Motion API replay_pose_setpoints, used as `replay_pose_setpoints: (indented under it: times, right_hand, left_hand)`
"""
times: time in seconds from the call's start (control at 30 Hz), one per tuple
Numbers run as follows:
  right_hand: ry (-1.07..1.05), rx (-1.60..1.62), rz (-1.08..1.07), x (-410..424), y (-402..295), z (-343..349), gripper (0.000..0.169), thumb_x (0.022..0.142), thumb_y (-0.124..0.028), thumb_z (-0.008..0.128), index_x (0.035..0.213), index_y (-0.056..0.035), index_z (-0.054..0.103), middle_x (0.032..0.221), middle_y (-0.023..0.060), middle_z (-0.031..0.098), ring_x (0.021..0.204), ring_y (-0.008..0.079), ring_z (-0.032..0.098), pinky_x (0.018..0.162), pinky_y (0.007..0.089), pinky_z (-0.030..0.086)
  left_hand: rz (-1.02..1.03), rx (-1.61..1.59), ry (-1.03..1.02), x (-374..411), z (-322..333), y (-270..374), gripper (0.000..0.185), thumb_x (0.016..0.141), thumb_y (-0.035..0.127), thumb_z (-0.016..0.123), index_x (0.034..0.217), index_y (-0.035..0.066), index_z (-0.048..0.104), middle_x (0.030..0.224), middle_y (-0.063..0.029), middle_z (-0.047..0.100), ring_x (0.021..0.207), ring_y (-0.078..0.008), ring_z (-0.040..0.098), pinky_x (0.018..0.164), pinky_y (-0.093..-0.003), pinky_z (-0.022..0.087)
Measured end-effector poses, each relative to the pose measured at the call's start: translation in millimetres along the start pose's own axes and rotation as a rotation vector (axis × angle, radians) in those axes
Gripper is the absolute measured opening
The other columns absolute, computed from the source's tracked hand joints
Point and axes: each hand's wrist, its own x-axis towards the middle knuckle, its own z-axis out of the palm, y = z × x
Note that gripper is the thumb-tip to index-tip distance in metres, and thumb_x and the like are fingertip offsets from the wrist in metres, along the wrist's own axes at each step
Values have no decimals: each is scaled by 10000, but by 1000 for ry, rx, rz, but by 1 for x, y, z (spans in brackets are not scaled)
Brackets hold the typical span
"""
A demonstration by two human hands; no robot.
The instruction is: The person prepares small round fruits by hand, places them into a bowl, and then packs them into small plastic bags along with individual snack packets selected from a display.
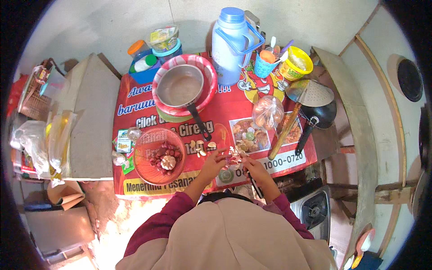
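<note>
My left hand (pixel 213 165) is over the front of the table, its fingers bent beside a small heap of pale garlic skins (pixel 236 156). Whether a clove is between those fingertips is too small to tell. On the other side of the skins, my right hand (pixel 255 169) grips a knife (pixel 255 185) whose black handle points back towards me. Several peeled garlic cloves (pixel 199 147) lie just beyond my left hand. Further left, a red plastic colander (pixel 140 168) holds small red shallots (pixel 165 148) and a garlic bulb (pixel 168 162).
A metal saucepan (pixel 180 84) sits in a red-and-white basin (pixel 211 76), its handle pointing towards me. Behind stands a blue flask (pixel 229 50). Rightward are a bag of eggs (pixel 268 113), a wooden-handled strainer (pixel 310 92) and a black pan (pixel 319 113). A gas stove (pixel 314 212) stands low right.
</note>
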Motion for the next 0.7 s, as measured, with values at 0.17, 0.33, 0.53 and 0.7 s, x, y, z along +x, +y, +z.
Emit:
replay_pose_setpoints:
  times: [0.17,0.33,0.53,0.7]
  right_hand:
    - [41,-68,-80,-1,3,3,409,904,-307,479,1294,-191,438,668,-47,418,540,56,420,438,206,378]
    - [5,-98,-95,0,3,0,428,904,-309,478,1309,-186,414,663,-45,415,522,55,403,429,202,364]
    - [48,-28,-78,-2,1,8,428,899,-315,486,1276,-115,447,635,-28,392,521,61,409,420,201,339]
    - [6,-55,-48,-7,-4,5,420,899,-292,489,1268,-95,453,688,-16,435,549,77,425,443,212,362]
  left_hand:
    - [255,562,386,-12,-22,-8,374,804,116,548,1163,50,464,1056,-119,576,918,-214,585,743,-316,475]
    - [356,842,593,-19,-32,1,335,792,139,563,1118,77,515,969,-126,585,904,-254,578,752,-356,468]
    - [284,1300,611,4,-31,13,320,757,132,543,1076,104,549,941,-110,597,904,-278,558,786,-391,447]
    - [172,1425,598,8,-34,6,313,744,145,536,1053,92,539,1031,-71,564,1035,-231,487,894,-395,381]
